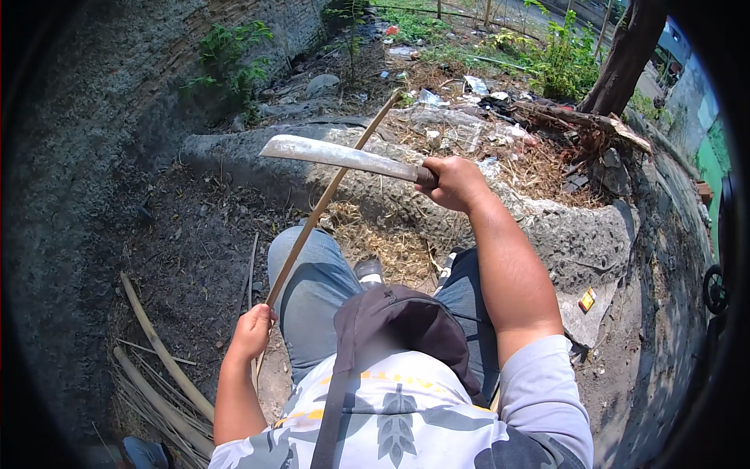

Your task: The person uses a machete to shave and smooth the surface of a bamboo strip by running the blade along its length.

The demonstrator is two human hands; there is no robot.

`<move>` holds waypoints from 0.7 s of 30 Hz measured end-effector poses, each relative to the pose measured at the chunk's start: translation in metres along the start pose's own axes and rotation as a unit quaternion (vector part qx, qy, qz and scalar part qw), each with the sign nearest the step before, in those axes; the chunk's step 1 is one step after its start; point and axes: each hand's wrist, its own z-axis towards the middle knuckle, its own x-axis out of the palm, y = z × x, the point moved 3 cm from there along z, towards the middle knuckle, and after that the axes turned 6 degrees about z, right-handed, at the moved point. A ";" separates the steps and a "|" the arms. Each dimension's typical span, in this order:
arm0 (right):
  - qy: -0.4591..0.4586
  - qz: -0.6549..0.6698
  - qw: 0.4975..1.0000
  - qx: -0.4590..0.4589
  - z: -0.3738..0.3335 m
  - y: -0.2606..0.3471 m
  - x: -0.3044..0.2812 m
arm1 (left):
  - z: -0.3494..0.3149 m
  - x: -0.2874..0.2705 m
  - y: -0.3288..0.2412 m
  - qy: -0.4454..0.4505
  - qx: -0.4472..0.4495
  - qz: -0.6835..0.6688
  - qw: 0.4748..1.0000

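My right hand [455,184] is wrapped round the dark handle of a machete [341,155], whose broad, worn blade points left. The blade lies across a long, thin strip of bamboo [319,209]; whether the two touch I cannot tell. Low on the left, my left hand [254,328] grips the strip near its lower part. From there the strip slants up and away to the right, past my left knee, its far end above the concrete slab [562,234].
Split bamboo poles [168,356] and thin slivers lie on the ground at left. A dark bag [402,320] rests on my lap. Beyond the slab are litter and dry straw [527,168]. A rough wall [101,117] runs along the left; a tree trunk [629,59] stands far right.
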 end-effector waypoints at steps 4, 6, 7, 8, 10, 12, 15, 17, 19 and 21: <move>0.008 -0.019 1.000 -0.007 0.001 0.004 -0.002 | -0.001 0.001 -0.003 0.004 0.003 -0.008 1.000; 0.007 -0.014 1.000 -0.009 -0.001 0.002 -0.001 | -0.002 0.001 -0.003 0.006 -0.010 -0.018 1.000; 0.005 -0.010 1.000 -0.010 -0.001 0.002 -0.001 | -0.001 0.001 -0.003 0.005 -0.008 -0.018 1.000; 0.005 -0.009 1.000 -0.011 0.000 0.003 -0.001 | -0.002 0.001 -0.002 0.004 -0.007 -0.019 1.000; 0.028 -0.020 0.999 0.028 0.001 0.003 -0.003 | -0.004 0.001 -0.010 0.005 -0.013 -0.021 1.000; 0.030 -0.011 0.999 0.029 0.001 0.001 -0.001 | -0.004 0.000 -0.012 0.004 -0.020 -0.024 1.000; 0.029 -0.005 0.999 0.027 0.001 0.000 0.000 | -0.004 0.000 -0.010 0.008 -0.017 -0.027 0.999; 0.026 -0.007 0.999 0.024 0.001 0.002 -0.003 | -0.004 -0.001 -0.011 0.000 0.004 0.001 1.000; 0.029 -0.002 0.999 0.025 0.000 0.003 -0.004 | -0.004 -0.001 -0.014 0.002 0.004 -0.001 1.000; 0.029 -0.005 0.999 0.023 0.001 0.002 -0.002 | -0.004 0.000 -0.015 0.003 0.004 -0.002 1.000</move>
